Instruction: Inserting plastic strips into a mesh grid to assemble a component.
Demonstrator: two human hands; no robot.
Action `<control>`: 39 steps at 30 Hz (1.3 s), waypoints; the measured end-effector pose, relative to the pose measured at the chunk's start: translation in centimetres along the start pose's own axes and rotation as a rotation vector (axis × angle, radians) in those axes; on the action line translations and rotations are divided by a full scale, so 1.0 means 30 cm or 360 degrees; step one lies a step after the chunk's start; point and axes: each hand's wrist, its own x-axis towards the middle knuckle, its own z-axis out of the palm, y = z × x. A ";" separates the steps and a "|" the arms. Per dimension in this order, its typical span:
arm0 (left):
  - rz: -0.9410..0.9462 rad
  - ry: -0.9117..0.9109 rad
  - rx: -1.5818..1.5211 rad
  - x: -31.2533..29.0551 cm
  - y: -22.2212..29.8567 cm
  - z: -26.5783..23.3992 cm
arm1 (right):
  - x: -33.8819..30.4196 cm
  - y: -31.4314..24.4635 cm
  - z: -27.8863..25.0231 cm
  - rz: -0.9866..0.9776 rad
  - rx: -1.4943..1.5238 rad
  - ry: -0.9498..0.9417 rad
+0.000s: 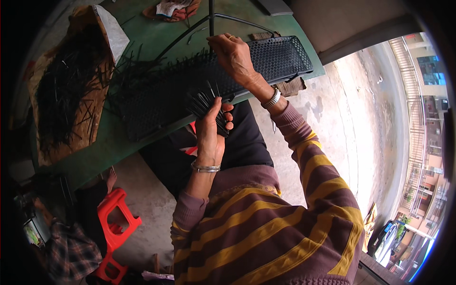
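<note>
My left hand (211,130) is closed around a bundle of thin black strips (201,100), whose ends fan out past the thumb. It is held just over the near edge of a long black panel (280,56) full of small holes. Above that panel, my right hand (236,58) has its thumb and fingers pinched together near the far edge; what they hold, if anything, is too small to make out. Along the panel's far side, left of my right hand, stands a row of thin black strips (187,61).
The panel lies on a green table (95,164). Opened cardboard (88,121) at the left carries a heap of black strips (71,90). A dark metal rod frame (212,16) rises behind the panel. A red stool (114,223) and another person in plaid (73,249) are at lower left.
</note>
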 end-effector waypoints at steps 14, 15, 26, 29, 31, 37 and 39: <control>-0.0015 0.0007 -0.0038 -0.003 0.005 0.004 | 0.023 -0.034 -0.051 -0.0137 -0.0642 -0.0206; -0.0009 -0.0002 -0.0051 -0.002 0.008 0.005 | 0.014 -0.028 -0.050 -0.0141 -0.0643 -0.0203; -0.0015 0.0050 -0.0014 0.003 0.019 -0.008 | -0.044 -0.107 -0.120 -0.0013 -0.0370 -0.0222; -0.0080 0.0028 -0.0014 0.013 0.019 -0.025 | -0.090 -0.112 -0.180 0.0524 0.0533 -0.0882; -0.0020 0.0051 0.0142 0.005 0.026 -0.001 | -0.108 -0.116 -0.192 0.0564 0.0738 -0.0955; -0.0218 0.0080 0.0109 -0.008 0.021 -0.026 | -0.079 -0.096 -0.191 0.0806 0.0569 -0.0600; -0.0218 0.0094 0.0063 -0.008 0.016 -0.017 | -0.036 -0.096 -0.169 0.0357 -0.0053 -0.0003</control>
